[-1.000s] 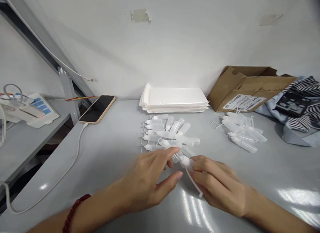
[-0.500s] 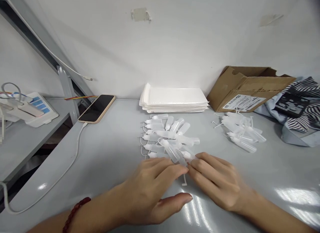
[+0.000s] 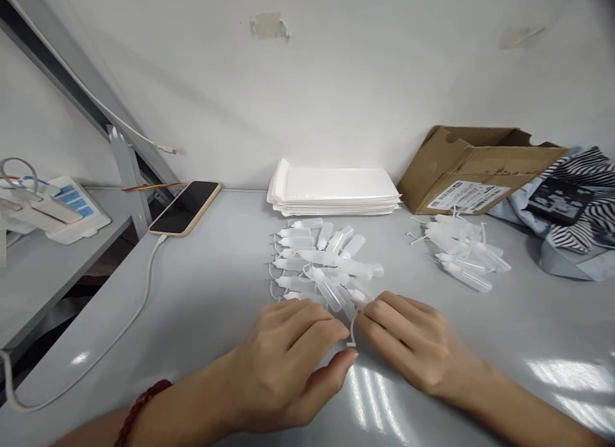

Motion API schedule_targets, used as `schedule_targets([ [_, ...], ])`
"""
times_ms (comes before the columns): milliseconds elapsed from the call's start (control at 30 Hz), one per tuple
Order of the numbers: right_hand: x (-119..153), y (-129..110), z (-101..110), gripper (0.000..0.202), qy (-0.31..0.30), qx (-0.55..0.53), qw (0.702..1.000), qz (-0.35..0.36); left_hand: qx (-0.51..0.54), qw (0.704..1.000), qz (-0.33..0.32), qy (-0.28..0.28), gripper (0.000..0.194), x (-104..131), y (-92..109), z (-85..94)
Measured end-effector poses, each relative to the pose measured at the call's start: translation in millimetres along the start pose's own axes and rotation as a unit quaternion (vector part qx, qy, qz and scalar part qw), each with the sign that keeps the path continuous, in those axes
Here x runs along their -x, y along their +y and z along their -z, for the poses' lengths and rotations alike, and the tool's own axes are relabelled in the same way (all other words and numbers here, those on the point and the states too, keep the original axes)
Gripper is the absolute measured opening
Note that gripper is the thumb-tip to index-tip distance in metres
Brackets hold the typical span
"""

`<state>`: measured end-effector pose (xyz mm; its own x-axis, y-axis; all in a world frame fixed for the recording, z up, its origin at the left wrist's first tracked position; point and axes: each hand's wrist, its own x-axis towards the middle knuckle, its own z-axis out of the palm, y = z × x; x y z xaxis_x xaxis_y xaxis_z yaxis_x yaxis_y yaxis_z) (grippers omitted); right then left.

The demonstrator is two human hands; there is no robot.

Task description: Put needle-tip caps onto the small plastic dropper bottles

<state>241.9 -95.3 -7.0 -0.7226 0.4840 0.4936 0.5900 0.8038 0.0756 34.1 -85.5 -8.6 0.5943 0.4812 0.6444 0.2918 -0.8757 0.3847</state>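
Near the front of the table, my right hand (image 3: 413, 348) is closed around a small translucent needle-tip squeeze bottle (image 3: 358, 296); most of its body is hidden by the fingers. From it a thin white cap strap (image 3: 353, 332) hangs toward me. My left hand (image 3: 291, 364) is beside the strap's end, thumb and fingers apart with a narrow gap between them. Just beyond both hands lies a group of similar bottles (image 3: 327, 258), several of them lined up at its left side with their needle tips pointing left. My left fingers partly cover the nearest ones.
A second pile of bottles (image 3: 464, 248) lies to the right, before an open cardboard box (image 3: 480, 162). White padded envelopes (image 3: 336, 187) are stacked against the wall. On the left are a phone (image 3: 185, 209) with its charging cable (image 3: 147, 293), and striped cloth (image 3: 583, 203) lies far right.
My left hand has shifted slightly left, and its thumb has come up closer to the fingers. The cap strap's end has moved slightly up and left. My right hand keeps hold of the bottle.
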Motion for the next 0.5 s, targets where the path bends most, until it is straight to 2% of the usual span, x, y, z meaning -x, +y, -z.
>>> schedule_targets([
  [167, 0, 0, 0, 0.029, 0.001, 0.002, 1.0, -0.004, -0.015, 1.0, -0.02, -0.003, 0.013, 1, 1, -1.7],
  [267, 0, 1, 1, 0.029, -0.004, -0.01, 1.0, -0.005, 0.0, 1.0, 0.005, 0.004, 0.012, 1, 1, -1.0],
  [333, 0, 2, 3, 0.028, 0.001, -0.027, 1.0, -0.001, 0.022, 0.998, 0.057, 0.02, 0.01, -2, 0, 1.1],
  [400, 1, 1, 3, 0.027, 0.013, -0.052, 0.998, 0.013, 0.047, 0.989, 0.14, 0.02, 0.007, -6, -1, 4.6],
  [500, 5, -1, 1, 0.025, 0.048, -0.089, 0.995, 0.02, 0.1, 0.952, 0.287, -0.035, 0.011, -12, -4, 10.5],
])
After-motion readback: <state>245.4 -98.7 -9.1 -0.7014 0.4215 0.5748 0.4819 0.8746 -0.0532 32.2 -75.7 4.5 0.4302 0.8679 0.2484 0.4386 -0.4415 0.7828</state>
